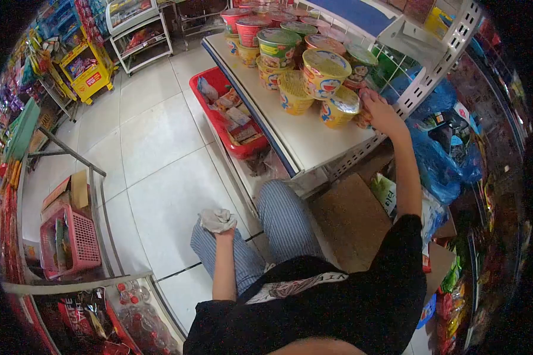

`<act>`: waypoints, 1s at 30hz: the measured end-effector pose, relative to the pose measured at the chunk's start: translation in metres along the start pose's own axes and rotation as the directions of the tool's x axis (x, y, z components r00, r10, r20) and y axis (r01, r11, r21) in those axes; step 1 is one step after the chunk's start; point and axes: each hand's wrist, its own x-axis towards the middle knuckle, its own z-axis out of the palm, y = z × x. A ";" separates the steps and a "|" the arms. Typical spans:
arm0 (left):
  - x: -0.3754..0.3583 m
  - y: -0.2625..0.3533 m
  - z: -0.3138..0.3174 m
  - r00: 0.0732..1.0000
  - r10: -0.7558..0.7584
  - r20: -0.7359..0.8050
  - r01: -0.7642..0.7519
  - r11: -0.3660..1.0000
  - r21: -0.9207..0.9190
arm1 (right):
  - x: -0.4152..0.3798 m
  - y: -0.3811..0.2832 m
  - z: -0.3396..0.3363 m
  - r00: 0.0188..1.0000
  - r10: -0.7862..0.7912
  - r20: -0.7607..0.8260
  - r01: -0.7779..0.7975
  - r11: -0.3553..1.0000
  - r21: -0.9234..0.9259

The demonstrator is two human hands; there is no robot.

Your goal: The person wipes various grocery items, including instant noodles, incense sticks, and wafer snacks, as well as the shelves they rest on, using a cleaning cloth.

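Observation:
My left hand (225,231) is closed around a crumpled pale grey cloth (217,220), above my left knee. At the right end of the white shelf (314,145), my right hand (380,112) grips a noodle cup (363,120) that is mostly hidden by my fingers and the cups in front. Beside it stands a yellow instant noodle cup (340,108) with a cartoon figure. Another yellow cup (326,72) sits stacked higher, close to a green-topped cup (277,47). Red-lidded cups (251,31) fill the far end in stacks.
A red basket (246,148) of small packets stands below the shelf's left edge. Cardboard (352,210) lies under its near end. Blue plastic bags (450,171) crowd the right. At left are a pink basket (86,236) and a metal-framed rack (109,248).

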 end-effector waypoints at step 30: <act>0.005 -0.002 0.003 0.944 0.224 -0.241 -0.112 0.908 0.404 | 0.057 -0.121 -0.027 0.461 0.321 -0.827 0.303 0.819 0.487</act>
